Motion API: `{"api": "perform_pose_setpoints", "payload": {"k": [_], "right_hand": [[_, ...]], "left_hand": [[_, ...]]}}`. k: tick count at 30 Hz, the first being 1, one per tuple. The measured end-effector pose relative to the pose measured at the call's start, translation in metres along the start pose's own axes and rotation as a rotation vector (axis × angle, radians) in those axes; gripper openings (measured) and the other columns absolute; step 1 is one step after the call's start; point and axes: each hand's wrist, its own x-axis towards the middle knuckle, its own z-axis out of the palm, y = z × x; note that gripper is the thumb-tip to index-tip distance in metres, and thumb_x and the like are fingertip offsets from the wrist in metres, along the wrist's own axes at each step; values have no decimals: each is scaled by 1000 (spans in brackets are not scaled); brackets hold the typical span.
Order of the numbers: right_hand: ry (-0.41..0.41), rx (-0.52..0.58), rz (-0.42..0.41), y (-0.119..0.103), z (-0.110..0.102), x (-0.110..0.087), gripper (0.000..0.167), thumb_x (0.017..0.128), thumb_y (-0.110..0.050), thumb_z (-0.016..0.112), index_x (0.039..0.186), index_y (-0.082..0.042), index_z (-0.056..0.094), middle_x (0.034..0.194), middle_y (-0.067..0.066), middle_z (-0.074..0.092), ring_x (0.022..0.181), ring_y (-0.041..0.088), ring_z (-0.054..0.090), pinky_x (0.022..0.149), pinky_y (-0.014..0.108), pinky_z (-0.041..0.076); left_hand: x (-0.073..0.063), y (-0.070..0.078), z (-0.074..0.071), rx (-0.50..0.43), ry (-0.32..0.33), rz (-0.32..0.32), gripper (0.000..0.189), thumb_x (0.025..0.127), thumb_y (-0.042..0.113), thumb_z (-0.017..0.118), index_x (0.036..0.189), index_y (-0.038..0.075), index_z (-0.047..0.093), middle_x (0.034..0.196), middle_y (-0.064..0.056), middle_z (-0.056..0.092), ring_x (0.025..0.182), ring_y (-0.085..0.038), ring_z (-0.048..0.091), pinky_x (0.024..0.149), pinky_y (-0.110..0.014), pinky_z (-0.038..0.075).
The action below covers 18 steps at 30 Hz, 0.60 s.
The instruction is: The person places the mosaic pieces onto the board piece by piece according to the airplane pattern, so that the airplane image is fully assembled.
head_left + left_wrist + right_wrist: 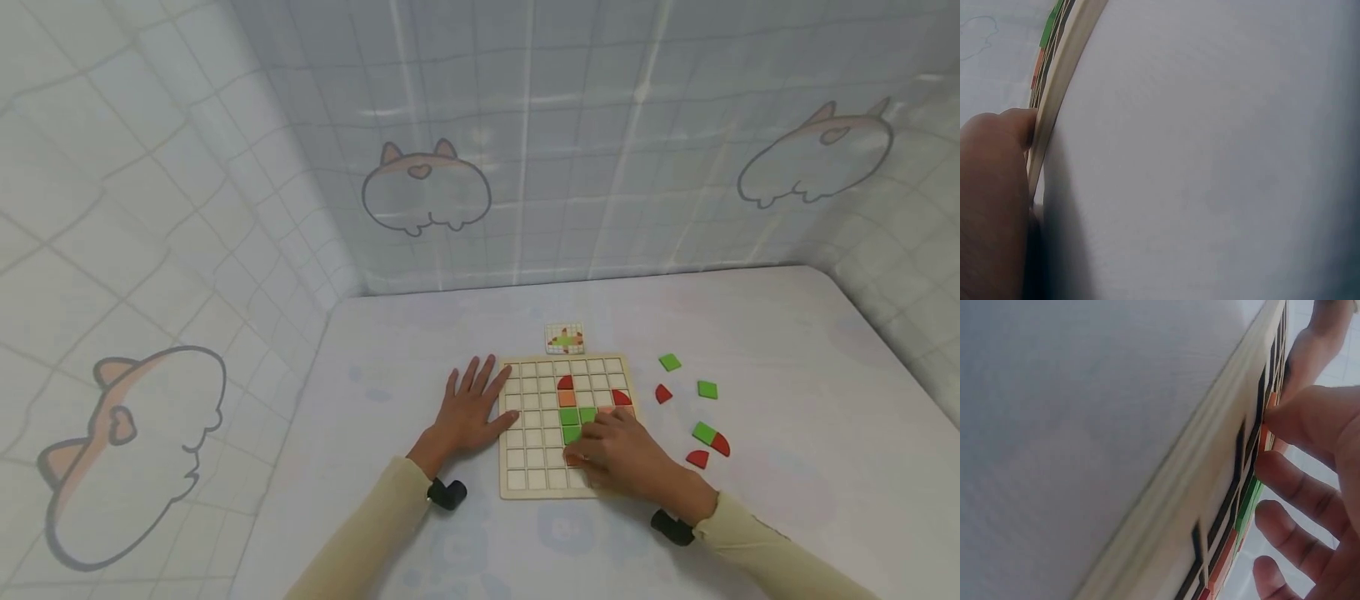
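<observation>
A wooden grid board lies on the table, with green square tiles, orange square tiles and red quarter-round tiles in some of its squares. My left hand is spread at the board's left edge, thumb over the rim. Low on the grid, my right hand holds an orange square tile at its square with thumb and index finger. Its other fingers are bent lightly above the board, hiding part of the lower right grid.
A small pattern card sits behind the board. To the right, loose green squares and red quarter-rounds are scattered on the white table. Tile-patterned walls with dog drawings rise at the back and sides.
</observation>
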Motion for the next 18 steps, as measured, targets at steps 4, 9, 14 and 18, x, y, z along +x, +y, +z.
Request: {"api": "perform_pose_setpoints", "payload": {"k": [4,9,14,18], "right_hand": [[-6,19,6,-1,0,-3,21,79,-30,84,99,-27,79,83,-14,64,79,10,50,72,32,37],[-6,14,-4,-3,-3,-8,18,81,-27,82,98,-25,78,82,-13,61,77,9,48,71,31,36],[-10,-11,14,-3,-7,-15,18,78,-23,84,95,-24,77,82,-13,61,78,10,50,72,33,39],[-35,-21,52,1,-11,-23,20,78,-24,84,96,-25,76,85,-13,62,82,10,52,73,33,39]], "left_hand": [[0,1,-1,-2,-11,-3,80,95,72,23,160,28,8,165,-4,-2,149,-29,-6,114,-58,2],[-1,2,-1,-1,-18,-9,80,95,72,24,160,28,7,165,-3,-3,149,-28,-8,114,-58,2],[-1,2,0,5,-9,-16,80,94,72,23,160,29,7,165,-3,-4,149,-27,-8,114,-57,1],[0,0,1,9,8,-9,80,95,72,24,160,28,9,165,-4,-1,149,-29,-6,114,-58,2]]}}
